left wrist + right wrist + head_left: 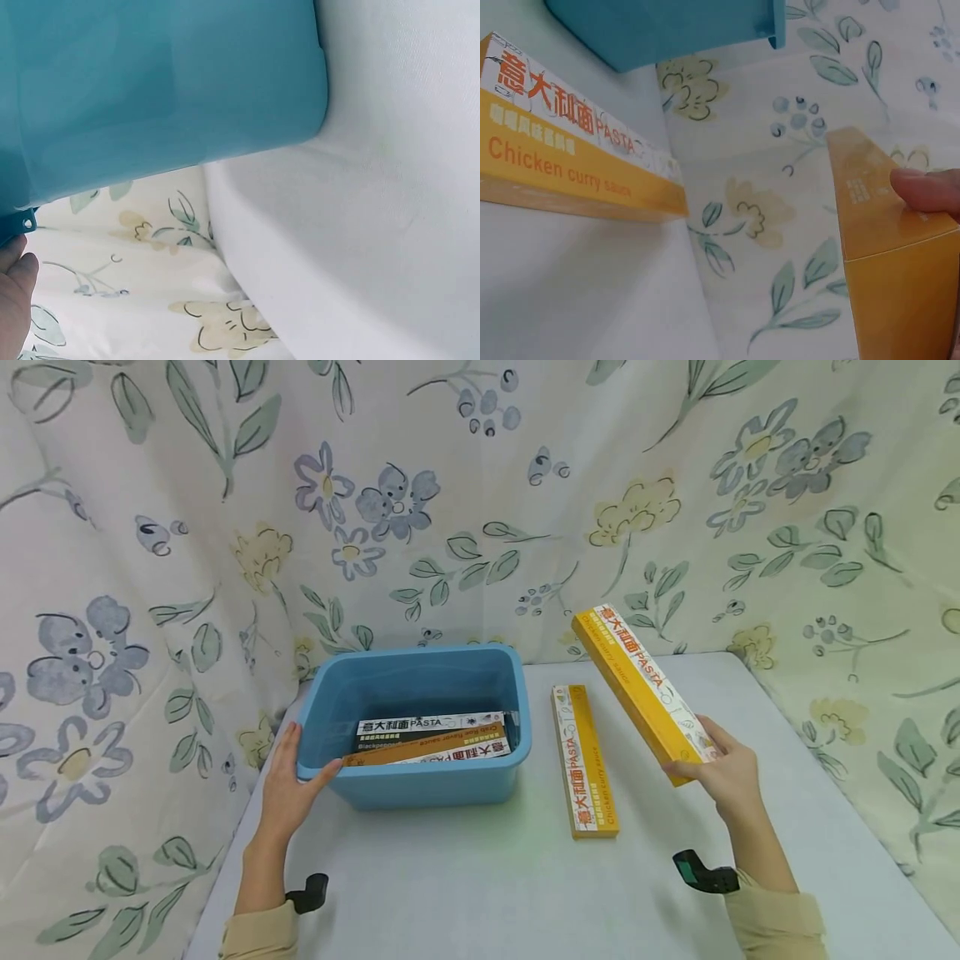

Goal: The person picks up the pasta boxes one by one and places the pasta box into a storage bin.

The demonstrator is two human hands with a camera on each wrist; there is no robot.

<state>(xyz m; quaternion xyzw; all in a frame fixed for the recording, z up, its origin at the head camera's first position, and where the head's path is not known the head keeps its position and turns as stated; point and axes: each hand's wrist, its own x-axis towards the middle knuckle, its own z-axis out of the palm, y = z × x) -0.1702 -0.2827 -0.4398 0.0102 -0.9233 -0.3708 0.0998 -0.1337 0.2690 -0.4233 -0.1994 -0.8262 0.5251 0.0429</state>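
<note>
My right hand (723,768) grips the lower end of a yellow and white pasta box (647,693), marked chicken curry sauce, and holds it tilted above the table. In the right wrist view, the thumb (930,191) presses on the face of this held box (889,217). A second chicken curry pasta box (585,760) lies on the table between the held one and a blue plastic bin (423,787). At the bin's left front corner, my left hand (288,785) holds the rim, thumb over the front edge and fingers along the outside.
Inside the bin lie a black and white pasta box (427,723) and, in front of it, a brown and white one (442,750). A floral curtain (480,602) hangs behind the white table (450,885) and along both sides. Each wrist wears a black camera band.
</note>
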